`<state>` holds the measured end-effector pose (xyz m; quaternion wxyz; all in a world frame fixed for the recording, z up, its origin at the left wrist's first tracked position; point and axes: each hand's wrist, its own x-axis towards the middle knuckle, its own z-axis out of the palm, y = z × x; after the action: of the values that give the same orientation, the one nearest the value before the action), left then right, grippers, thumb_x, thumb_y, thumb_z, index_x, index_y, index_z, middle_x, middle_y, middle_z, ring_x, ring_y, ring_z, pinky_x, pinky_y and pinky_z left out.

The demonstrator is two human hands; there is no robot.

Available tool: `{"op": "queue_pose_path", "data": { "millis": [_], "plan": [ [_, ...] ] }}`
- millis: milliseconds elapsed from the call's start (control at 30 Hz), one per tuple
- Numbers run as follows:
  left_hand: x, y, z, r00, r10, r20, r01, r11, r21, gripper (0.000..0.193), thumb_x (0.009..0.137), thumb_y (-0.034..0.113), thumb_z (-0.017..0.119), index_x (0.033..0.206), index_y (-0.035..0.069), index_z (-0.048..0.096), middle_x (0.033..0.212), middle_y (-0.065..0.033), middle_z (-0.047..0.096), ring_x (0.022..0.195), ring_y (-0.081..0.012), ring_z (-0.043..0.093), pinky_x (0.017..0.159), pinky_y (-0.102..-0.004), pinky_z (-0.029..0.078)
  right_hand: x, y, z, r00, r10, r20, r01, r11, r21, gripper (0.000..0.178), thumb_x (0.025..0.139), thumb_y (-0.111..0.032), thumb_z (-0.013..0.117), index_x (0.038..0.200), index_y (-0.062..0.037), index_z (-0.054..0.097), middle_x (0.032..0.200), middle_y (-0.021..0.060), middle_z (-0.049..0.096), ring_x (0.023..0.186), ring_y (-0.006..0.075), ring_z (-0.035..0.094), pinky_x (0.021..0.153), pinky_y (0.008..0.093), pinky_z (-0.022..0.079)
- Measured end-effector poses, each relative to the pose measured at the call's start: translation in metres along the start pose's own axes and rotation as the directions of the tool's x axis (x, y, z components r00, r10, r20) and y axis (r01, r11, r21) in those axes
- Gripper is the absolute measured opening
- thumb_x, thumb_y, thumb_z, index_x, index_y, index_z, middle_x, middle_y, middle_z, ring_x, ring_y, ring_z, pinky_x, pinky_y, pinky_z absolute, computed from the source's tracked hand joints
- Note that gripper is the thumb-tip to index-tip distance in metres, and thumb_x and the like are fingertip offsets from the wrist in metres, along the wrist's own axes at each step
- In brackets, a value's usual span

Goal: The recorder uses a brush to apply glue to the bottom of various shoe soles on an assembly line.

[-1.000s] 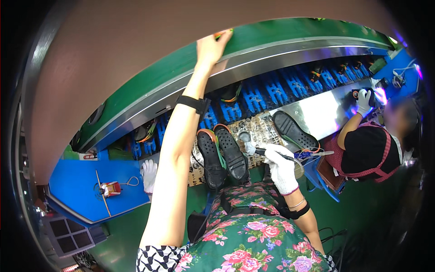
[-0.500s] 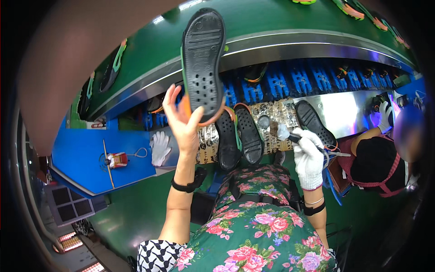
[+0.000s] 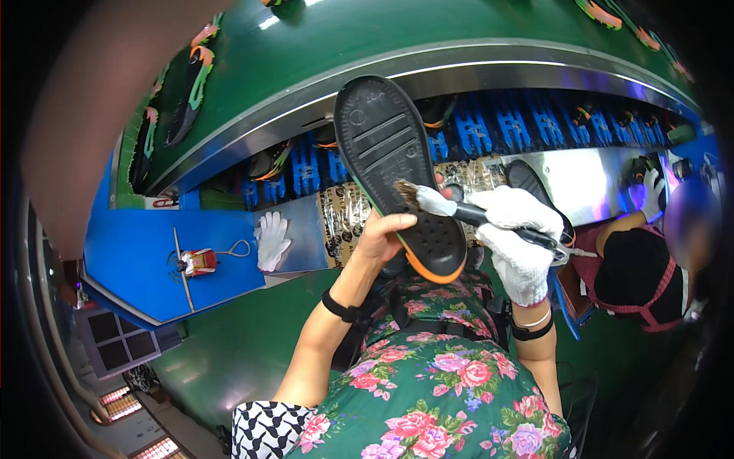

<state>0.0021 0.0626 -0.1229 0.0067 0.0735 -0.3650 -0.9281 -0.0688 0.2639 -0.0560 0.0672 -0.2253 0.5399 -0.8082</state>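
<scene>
My bare left hand (image 3: 382, 236) grips a black shoe sole (image 3: 384, 141) by its left edge, thumb on top. The sole has ridges at its far part, small round holes nearer me and an orange rim at the near end. My right hand (image 3: 522, 239), in a white glove, is closed round the dark handle of a brush (image 3: 466, 213). White wrapping covers the brush's neck, and its brown bristles touch the middle of the sole. Another black sole (image 3: 527, 180) lies past my right hand. The soles on the bench below are mostly hidden by the held one.
A green conveyor (image 3: 459, 30) carrying soles runs along the far side, above blue racks (image 3: 547, 126). On the left, a blue table (image 3: 138, 252) holds a red-and-white packet (image 3: 200, 262) beside an empty white glove (image 3: 272, 241). A co-worker (image 3: 634, 268) sits at the right.
The held sole has come down toward me and to the right, now tilted. My right hand has brought the brush left onto it. The pair on the bench became mostly covered.
</scene>
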Motion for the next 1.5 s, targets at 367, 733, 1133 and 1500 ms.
{"op": "queue_pose_path", "data": {
  "millis": [367, 733, 1133, 1500],
  "plan": [
    [-0.013, -0.032, -0.007, 0.990, 0.053, 0.127, 0.017, 0.868, -0.496, 0.092, 0.098, 0.083, 0.028, 0.160, 0.016, 0.040, 0.155, -0.0079, 0.051, 0.139, -0.0287, 0.052, 0.116, -0.0464, 0.042, 0.006, 0.014, 0.001, 0.958, -0.252, 0.137, 0.285, 0.895, -0.343, 0.021, 0.074, 0.005, 0.080, 0.094, -0.0014, 0.077, 0.099, 0.0179, 0.077, 0.090, 0.0282, 0.074, 0.083, 0.0387, 0.058],
    [-0.029, -0.075, -0.001, 0.993, -0.018, 0.121, 0.049, 0.963, -0.264, 0.113, 0.087, 0.095, 0.015, 0.160, 0.011, 0.035, 0.155, -0.0094, 0.048, 0.140, -0.0264, 0.049, 0.119, -0.0441, 0.039, -0.005, 0.046, 0.030, 0.916, -0.387, 0.102, 0.399, 0.858, -0.322, 0.024, 0.076, 0.003, 0.080, 0.100, -0.0021, 0.077, 0.103, 0.0165, 0.077, 0.094, 0.0285, 0.074, 0.083, 0.0385, 0.058],
    [-0.025, -0.061, 0.006, 0.995, -0.088, 0.053, 0.098, 0.654, -0.750, 0.125, 0.077, 0.103, 0.023, 0.148, 0.003, 0.049, 0.139, -0.0171, 0.062, 0.125, -0.0308, 0.062, 0.107, -0.0451, 0.050, -0.022, 0.090, 0.056, 0.893, -0.449, -0.003, 0.417, 0.832, -0.366, 0.028, 0.079, 0.000, 0.080, 0.106, -0.0028, 0.078, 0.108, 0.0149, 0.077, 0.097, 0.0288, 0.074, 0.084, 0.0382, 0.059],
    [-0.016, -0.064, -0.005, 0.985, -0.124, 0.118, 0.169, 0.824, -0.541, 0.124, 0.077, 0.103, 0.026, 0.146, 0.003, 0.050, 0.136, -0.0181, 0.063, 0.122, -0.0308, 0.064, 0.105, -0.0445, 0.052, -0.018, 0.007, 0.018, 0.918, -0.300, 0.259, 0.383, 0.840, -0.384, 0.033, 0.078, -0.005, 0.081, 0.111, -0.0077, 0.080, 0.108, 0.0092, 0.078, 0.092, 0.0267, 0.073, 0.081, 0.0382, 0.058]
  ]
}}
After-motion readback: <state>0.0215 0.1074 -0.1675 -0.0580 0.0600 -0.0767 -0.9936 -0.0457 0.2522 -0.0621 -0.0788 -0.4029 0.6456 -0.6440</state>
